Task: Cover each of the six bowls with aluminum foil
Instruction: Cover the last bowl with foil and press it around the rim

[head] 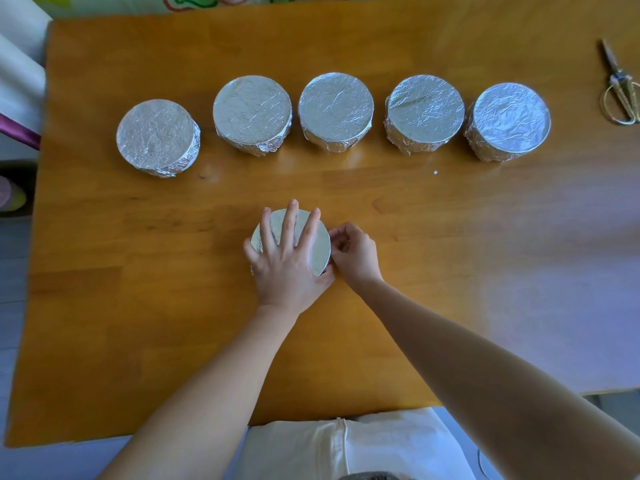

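Left hand (284,258) lies flat, fingers spread, pressing on the bowl (322,258) directly under its palm. Right hand (355,252) sits against the bowl's right side, fingers curled, seemingly pinching foil (278,223) there, likely the next crimp.

This is looking like somebody's home, probably the dining spot: foil-wrapped bowls (336,107) are sitting on a wooden table (450,271), gold-handled scissors (621,95) are lying nearby, and bright printed fabric (194,0) is peeking in behind.
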Motion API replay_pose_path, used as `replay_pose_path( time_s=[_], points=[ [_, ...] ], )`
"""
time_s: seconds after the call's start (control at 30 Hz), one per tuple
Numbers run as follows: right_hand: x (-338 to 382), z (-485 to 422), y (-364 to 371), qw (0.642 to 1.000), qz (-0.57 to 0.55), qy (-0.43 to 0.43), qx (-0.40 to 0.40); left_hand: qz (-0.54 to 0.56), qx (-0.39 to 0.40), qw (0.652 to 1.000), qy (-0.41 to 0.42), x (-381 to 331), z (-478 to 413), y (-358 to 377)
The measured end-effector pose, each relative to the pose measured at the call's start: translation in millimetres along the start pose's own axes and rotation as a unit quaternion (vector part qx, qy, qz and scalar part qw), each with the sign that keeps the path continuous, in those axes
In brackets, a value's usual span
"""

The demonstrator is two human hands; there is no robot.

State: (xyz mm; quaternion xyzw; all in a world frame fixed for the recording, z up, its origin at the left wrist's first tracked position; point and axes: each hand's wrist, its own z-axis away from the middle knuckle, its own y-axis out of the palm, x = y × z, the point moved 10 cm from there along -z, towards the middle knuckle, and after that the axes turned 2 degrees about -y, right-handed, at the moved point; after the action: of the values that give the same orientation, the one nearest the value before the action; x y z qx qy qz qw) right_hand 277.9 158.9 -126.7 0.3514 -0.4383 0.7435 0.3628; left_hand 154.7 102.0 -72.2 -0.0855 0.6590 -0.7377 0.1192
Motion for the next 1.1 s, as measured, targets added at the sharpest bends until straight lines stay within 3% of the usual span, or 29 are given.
replay_pose_path(
  time_s=[0.1,0.2,0.33,0.5,0.63,0.7,0.8,0.9,1.0,1.1],
  points=[
    [3.3,1.5,-9.9,0.998,0.049,-0.015,-0.029,0.003,-0.002,1.0,-0.002,-0.3,-0.1,-0.1],
    [15.3,12.4,-34.6,0.995,-0.042,-0.05,-0.072,0.008,0.002,1.0,-0.005,0.4,-0.6,1.3],
    [26.9,25.5,-17.0,0.992,-0.097,-0.061,0.047,0.019,0.009,0.999,-0.042,-0.9,-2.2,0.8],
    [35.9,5.0,-13.4,0.994,-0.058,-0.06,0.072,0.094,0.053,0.988,-0.11,1.3,0.3,-2.7],
    [42.0,-12.3,-3.6,0.99,-0.021,-0.047,0.135,0.245,0.068,0.948,-0.19,15.4,10.0,-5.9],
    [45.1,-16.7,0.1,0.987,-0.02,-0.052,0.148,0.265,0.053,0.94,-0.21,25.6,16.3,-8.1],
    [44.8,-18.8,2.3,0.986,-0.033,-0.054,0.157,0.194,0.007,0.974,-0.117,23.0,10.4,-18.4],
    [37.9,-18.6,-0.3,0.987,-0.064,-0.041,0.143,0.105,0.032,0.994,-0.023,10.8,-2.2,-9.3],
    [27.5,-11.5,-11.3,0.984,-0.137,-0.012,0.114,0.064,0.015,0.998,-0.018,10.9,-3.6,-4.4],
    [16.5,-2.2,-15.8,0.989,-0.11,-0.019,0.102,0.062,-0.002,0.998,-0.021,10.7,-2.7,-4.6]
  ],
)
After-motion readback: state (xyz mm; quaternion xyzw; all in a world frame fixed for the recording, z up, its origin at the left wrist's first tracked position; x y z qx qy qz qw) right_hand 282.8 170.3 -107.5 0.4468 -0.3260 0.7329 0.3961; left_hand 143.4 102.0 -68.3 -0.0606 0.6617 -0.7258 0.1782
